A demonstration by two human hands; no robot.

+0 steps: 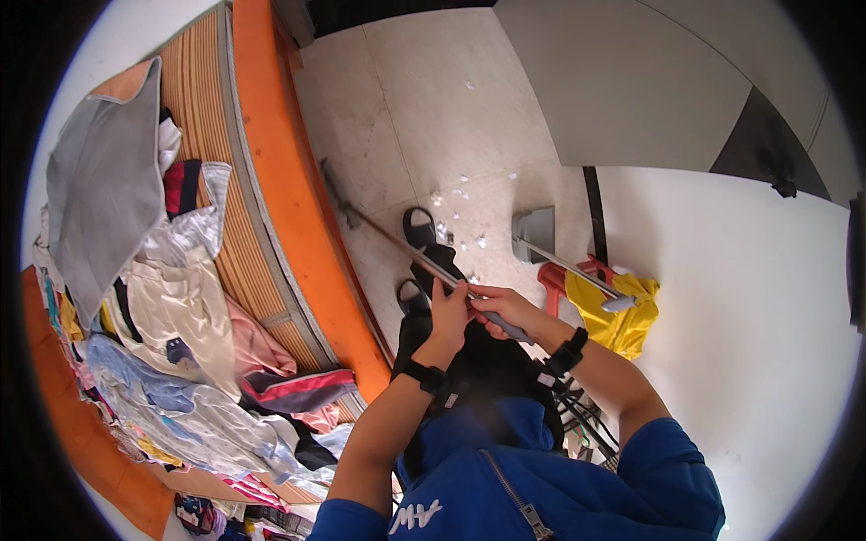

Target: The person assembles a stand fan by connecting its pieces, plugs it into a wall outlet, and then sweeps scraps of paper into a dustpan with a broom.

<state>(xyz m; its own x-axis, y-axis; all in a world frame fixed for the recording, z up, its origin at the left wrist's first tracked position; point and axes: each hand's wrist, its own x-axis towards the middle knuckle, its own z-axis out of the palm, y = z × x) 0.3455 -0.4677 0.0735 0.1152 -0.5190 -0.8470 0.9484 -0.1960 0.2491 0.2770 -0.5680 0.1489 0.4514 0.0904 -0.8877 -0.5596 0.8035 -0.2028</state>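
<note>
Both of my hands grip the long handle of a broom (399, 245). My left hand (448, 312) holds the shaft, while my right hand (504, 310) closes around it close to the grey end grip. The shaft slants down to the blurred broom head (337, 193), which is on the floor beside the orange bed frame. White paper scraps (462, 193) lie scattered on the tiles in front of my dark slippers (419, 228). To the right of them stands a grey long-handled dustpan (541, 233), its handle leaning over a yellow cloth.
An orange wooden bed (270, 155) with a striped mat runs along the left, heaped with clothes (183, 297). On the right, a red plastic stool (551, 287) carries the yellow cloth (609, 331) by the white wall (731, 291). A grey cabinet (629, 88) rises at the upper right.
</note>
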